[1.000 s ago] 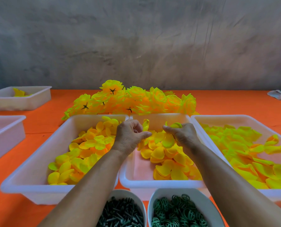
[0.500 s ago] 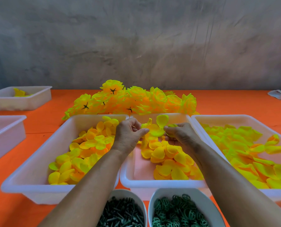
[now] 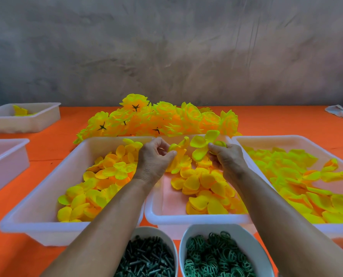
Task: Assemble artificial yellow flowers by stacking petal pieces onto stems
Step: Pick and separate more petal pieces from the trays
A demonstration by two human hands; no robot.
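The right hand [image 3: 227, 156] had lifted a four-lobed petal piece [image 3: 203, 143] clear of the middle tray [image 3: 196, 218], pinching its centre. Beside it, the left hand [image 3: 153, 158] pinched a partly stacked bloom [image 3: 179, 154], probably awaiting that layer.

Three petal trays [image 3: 46, 222] sit side by side on the table [image 3: 276, 120], finished flowers [image 3: 166, 120] behind them, two bowls [image 3: 254, 248] nearest.

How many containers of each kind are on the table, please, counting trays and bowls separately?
White trays: 5 (far left, left edge, three in front:)
White bowls: 2 (dark stems, green rings)
Total: 7
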